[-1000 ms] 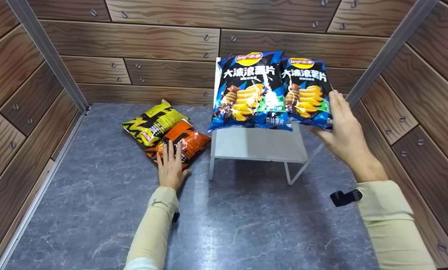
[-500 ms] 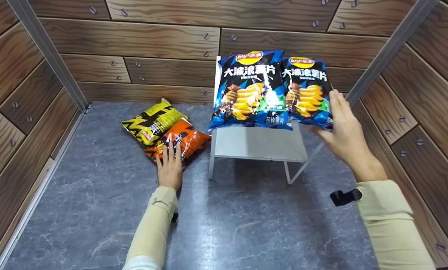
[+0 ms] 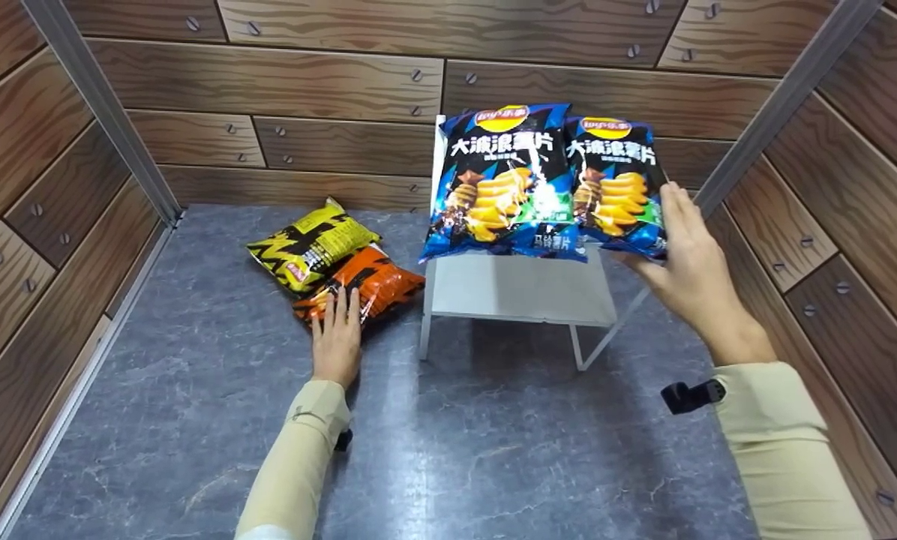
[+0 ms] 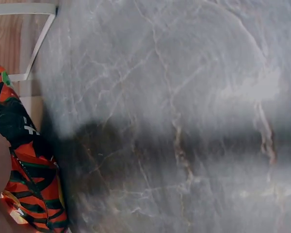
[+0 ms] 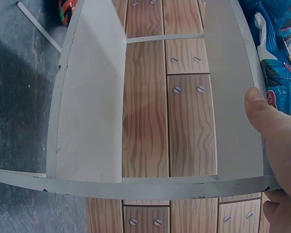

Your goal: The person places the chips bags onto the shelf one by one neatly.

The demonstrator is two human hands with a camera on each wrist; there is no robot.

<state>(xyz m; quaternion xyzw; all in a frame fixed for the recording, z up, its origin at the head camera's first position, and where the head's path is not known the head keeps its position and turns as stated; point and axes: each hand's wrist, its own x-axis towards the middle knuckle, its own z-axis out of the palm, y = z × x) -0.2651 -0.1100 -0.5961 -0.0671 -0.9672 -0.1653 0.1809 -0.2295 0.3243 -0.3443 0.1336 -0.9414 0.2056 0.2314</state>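
Note:
In the head view my left hand [image 3: 336,343] lies with straight fingers on the near edge of an orange-and-black snack bag [image 3: 381,283]. A yellow-and-black snack bag [image 3: 313,244] lies against it, farther back. My right hand [image 3: 694,266] is at the right edge of a blue-and-black potato chip bag [image 3: 615,195], fingers extended along its side. Its thumb [image 5: 257,104] lies by the upper shelf's edge in the right wrist view. A second blue-and-black chip bag [image 3: 501,187] sits to the left, on the same rack. The left wrist view shows part of the orange bag [image 4: 36,194].
A white two-level metal rack [image 3: 520,289] stands on the grey marbled floor [image 3: 493,450], its thin legs reaching the floor. Wood-patterned walls [image 3: 328,82] enclose the back and both sides.
My left hand has drawn back slightly toward me over the orange bag, its thumb now out of sight. My right hand and the blue chip bags have stayed put.

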